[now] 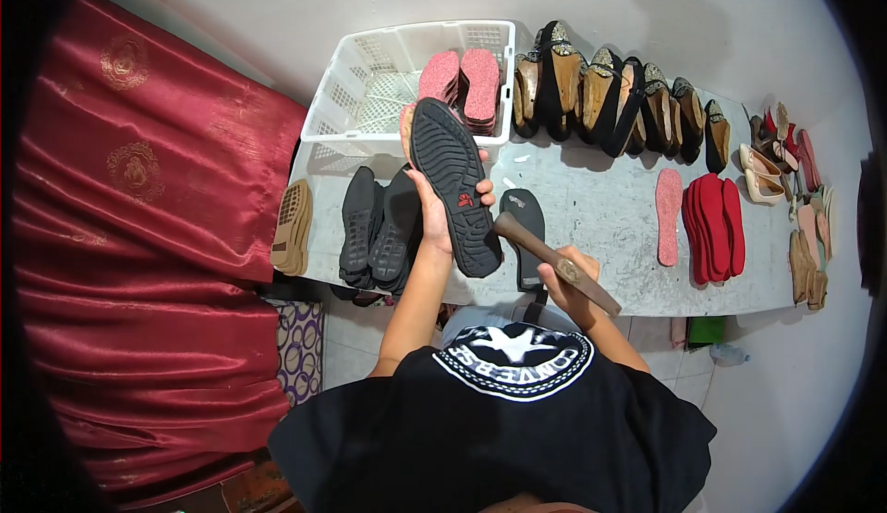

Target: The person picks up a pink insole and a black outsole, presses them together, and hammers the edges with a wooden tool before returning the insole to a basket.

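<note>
A black shoe sole [451,181] with ridged tread and a small red mark is gripped in my left hand [439,208], its tread facing the camera. Part of a tan and pink piece [406,125] shows behind its upper left edge. My right hand [575,287] is wrapped round a hammer [559,264] with a brown handle, whose upper left end is close to the sole's right edge. Beneath the hammer, another black sole [525,213] lies on the grey table [591,208].
A white basket [346,74] holds pink insoles [479,88]. Black soles [360,222] and tan soles [293,227] lie at left. Black shoes [605,97] line the back. Red insoles [713,227] and more shoes [762,176] are at right; a red curtain [157,236] hangs left.
</note>
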Action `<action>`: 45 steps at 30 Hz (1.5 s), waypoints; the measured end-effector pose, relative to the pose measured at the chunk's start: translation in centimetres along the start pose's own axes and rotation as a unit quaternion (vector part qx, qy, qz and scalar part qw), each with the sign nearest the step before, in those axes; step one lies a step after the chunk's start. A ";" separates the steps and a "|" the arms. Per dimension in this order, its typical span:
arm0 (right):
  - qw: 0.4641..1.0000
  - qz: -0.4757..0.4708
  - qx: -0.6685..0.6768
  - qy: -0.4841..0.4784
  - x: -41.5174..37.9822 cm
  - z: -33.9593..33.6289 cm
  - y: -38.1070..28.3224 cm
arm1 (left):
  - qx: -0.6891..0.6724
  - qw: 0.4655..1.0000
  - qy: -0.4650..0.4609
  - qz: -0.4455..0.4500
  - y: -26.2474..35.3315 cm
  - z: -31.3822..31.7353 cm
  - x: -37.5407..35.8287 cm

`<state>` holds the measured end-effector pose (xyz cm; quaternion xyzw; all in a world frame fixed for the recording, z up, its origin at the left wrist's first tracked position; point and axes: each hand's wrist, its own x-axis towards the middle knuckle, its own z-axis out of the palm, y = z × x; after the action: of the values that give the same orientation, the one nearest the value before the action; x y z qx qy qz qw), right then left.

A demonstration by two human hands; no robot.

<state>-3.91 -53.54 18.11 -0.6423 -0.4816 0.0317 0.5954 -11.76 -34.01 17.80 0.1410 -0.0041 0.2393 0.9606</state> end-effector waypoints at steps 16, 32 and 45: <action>0.996 -0.070 -0.019 -0.058 -0.7 0.0 0.0 | 0.090 0.992 0.037 0.084 0.8 1.1 1.2; 0.999 0.018 0.000 -0.035 0.9 0.7 -1.2 | 0.128 0.991 0.030 0.029 -0.6 0.6 1.1; 0.995 -0.086 -0.047 0.005 3.0 1.8 -0.7 | 0.198 0.978 0.070 -0.006 -2.1 0.3 0.1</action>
<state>-3.86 -50.39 19.75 -0.6261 -0.5327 -0.0455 0.5675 -10.65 -35.83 17.50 0.3116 0.1116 0.2391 0.9128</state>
